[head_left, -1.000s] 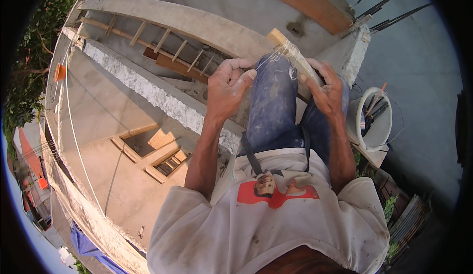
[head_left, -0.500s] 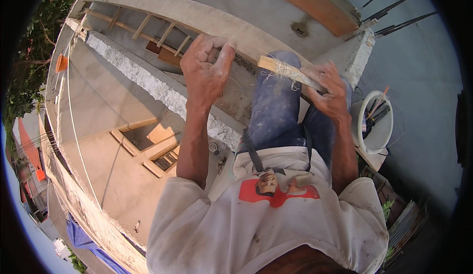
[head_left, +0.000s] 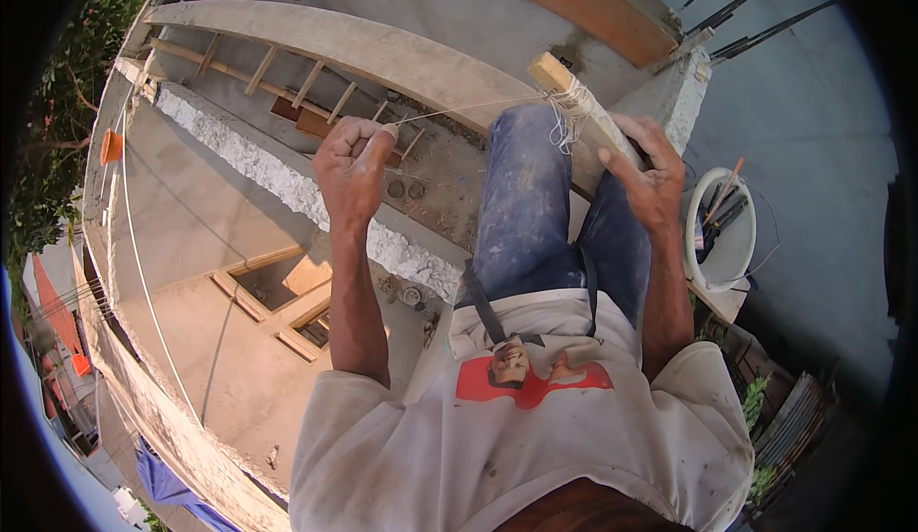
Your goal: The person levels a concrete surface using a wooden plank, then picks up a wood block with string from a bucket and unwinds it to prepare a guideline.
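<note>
My right hand [head_left: 643, 171] grips a short wooden stick [head_left: 580, 109] wound with thin white string [head_left: 566, 104]. A taut strand of that string [head_left: 459, 109] runs left from the winding to my left hand [head_left: 352, 161], which pinches it between thumb and fingers. Both hands are raised over my knees in dusty blue jeans [head_left: 524, 209]. I sit at the edge of a rough concrete wall top [head_left: 287, 188], high above a lower concrete roof.
A white bucket [head_left: 723, 236] with tools stands at my right. A curved wooden plank [head_left: 363, 49] and a wooden ladder [head_left: 277, 78] lie ahead. Steel bars [head_left: 755, 16] jut at upper right. Below left is a drop to a slab with a framed opening [head_left: 287, 293].
My left hand has pulled away to the left and downward, drawing string off the stick. The stick has tilted more upright in my right hand.
</note>
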Available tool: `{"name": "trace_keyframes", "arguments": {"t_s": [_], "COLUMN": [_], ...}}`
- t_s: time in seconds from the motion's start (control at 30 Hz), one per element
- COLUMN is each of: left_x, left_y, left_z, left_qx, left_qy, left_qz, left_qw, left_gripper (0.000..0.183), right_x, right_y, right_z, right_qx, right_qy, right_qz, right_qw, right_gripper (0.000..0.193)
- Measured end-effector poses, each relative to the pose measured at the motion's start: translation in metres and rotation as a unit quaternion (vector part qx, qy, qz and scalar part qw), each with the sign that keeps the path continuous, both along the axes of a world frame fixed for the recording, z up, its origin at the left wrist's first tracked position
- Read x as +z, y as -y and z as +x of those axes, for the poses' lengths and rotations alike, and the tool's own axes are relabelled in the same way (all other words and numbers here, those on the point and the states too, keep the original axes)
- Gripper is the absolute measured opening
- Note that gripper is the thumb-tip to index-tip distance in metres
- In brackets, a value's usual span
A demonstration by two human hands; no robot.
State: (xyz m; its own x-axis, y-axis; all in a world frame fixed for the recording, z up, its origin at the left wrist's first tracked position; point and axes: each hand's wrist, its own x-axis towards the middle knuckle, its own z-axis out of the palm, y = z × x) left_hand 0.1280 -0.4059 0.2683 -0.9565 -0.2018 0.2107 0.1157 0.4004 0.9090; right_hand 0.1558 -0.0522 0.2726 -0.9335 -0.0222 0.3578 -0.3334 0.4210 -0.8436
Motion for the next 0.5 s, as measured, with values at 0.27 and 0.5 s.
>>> {"name": "trace_keyframes", "arguments": {"t_s": [0.27,0.5], "left_x": [0.006,0.007], "left_y": [-0.011,-0.001], "left_z": [-0.006,0.021], "left_qx": [0.046,-0.193], "left_qy": [0.008,0.165], "left_qz": [0.031,-0.017], "left_qw": [0.998,0.967], "left_gripper": [0.009,0.003], "right_x": [0.002,0.006], "right_y": [-0.002,0.009], "right_z": [0.002,-0.003], "right_qx": [0.079,-0.036], "right_qy": [0.075,0.046], "right_qz": [-0.021,0.059], "right_qw": [0.994,0.997], "right_gripper": [0.043,0.038]}}
